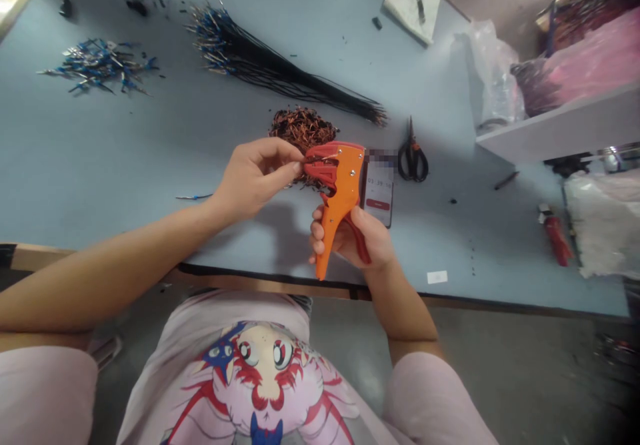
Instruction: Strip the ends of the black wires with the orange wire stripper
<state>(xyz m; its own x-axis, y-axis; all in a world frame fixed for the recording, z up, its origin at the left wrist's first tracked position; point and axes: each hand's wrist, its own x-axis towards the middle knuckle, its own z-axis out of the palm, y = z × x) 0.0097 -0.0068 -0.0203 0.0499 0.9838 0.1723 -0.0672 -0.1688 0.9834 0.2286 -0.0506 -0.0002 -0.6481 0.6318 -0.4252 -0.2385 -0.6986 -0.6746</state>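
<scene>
Head view here: we've got an orange wire stripper [340, 191] wrapped in our right hand [355, 238], fingers closed round the grip so the red jaws face our left hand [257, 178]. That hand's thumb and forefinger pinch what looks like a thin wire [320, 159] right at the jaws, keeping it steady there. Just behind sits a heap of coppery wire scraps [303, 128], with a phone [379, 195] beside the tool, scissors [413, 158] past that, and a bundle of black leads [280, 78] further up the bench.
</scene>
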